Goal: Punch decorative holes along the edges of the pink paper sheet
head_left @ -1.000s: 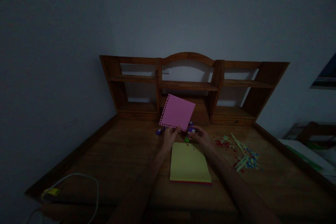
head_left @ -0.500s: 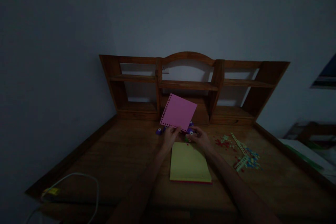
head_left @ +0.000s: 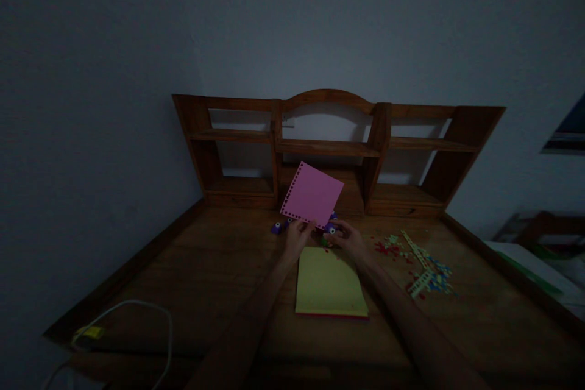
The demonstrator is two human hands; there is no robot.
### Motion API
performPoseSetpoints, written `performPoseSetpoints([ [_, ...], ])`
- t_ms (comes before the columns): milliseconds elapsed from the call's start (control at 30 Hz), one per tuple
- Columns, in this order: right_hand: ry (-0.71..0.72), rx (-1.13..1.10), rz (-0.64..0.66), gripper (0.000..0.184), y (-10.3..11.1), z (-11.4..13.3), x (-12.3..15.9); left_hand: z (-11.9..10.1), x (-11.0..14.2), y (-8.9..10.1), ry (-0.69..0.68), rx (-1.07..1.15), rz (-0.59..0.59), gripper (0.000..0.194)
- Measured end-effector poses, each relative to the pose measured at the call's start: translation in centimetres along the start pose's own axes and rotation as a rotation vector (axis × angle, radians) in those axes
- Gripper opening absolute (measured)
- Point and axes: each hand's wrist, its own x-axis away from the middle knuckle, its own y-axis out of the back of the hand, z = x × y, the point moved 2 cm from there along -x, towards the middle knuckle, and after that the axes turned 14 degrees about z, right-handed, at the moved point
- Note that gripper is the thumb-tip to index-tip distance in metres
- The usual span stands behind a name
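Note:
My left hand (head_left: 297, 237) pinches the bottom edge of a pink paper square (head_left: 312, 193) and holds it upright over the wooden desk (head_left: 201, 268). Small holes run along the paper's left and bottom edges. My right hand (head_left: 350, 237) is closed on a small purple punch (head_left: 332, 229) at the paper's lower right corner. Another purple punch (head_left: 276, 228) lies on the desk left of my left hand. A stack of yellow paper (head_left: 329, 283) lies flat just in front of both hands.
A wooden shelf unit (head_left: 329, 146) stands at the back of the desk against the wall. Coloured paper scraps and punched strips (head_left: 423, 268) are scattered to the right. A white cable (head_left: 137, 323) loops at the near left corner. The room is dim.
The pink paper has tilted and shifted slightly to the right in my left hand. My right hand has moved a little closer to the paper's corner with the punch.

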Motion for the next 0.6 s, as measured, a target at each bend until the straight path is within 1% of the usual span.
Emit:
performPoseSetpoints([
  [133,0.002,-0.007,-0.02,0.061,-0.3,0.7,0.2,-0.1,0.0,0.0,0.0,0.006,-0.017,0.038],
  [267,-0.001,-0.025,-0.039,0.062,-0.6,1.3,0.4,-0.2,0.0,0.1,0.054,-0.064,-0.039,0.04],
  [433,-0.008,-0.049,-0.085,0.061,-0.5,1.5,0.4,-0.8,0.0,0.0,0.058,-0.061,-0.072,0.031],
  [600,-0.016,-0.009,-0.077,0.062,-0.5,1.6,0.5,-1.3,0.1,-0.2,0.056,-0.067,-0.035,0.031],
])
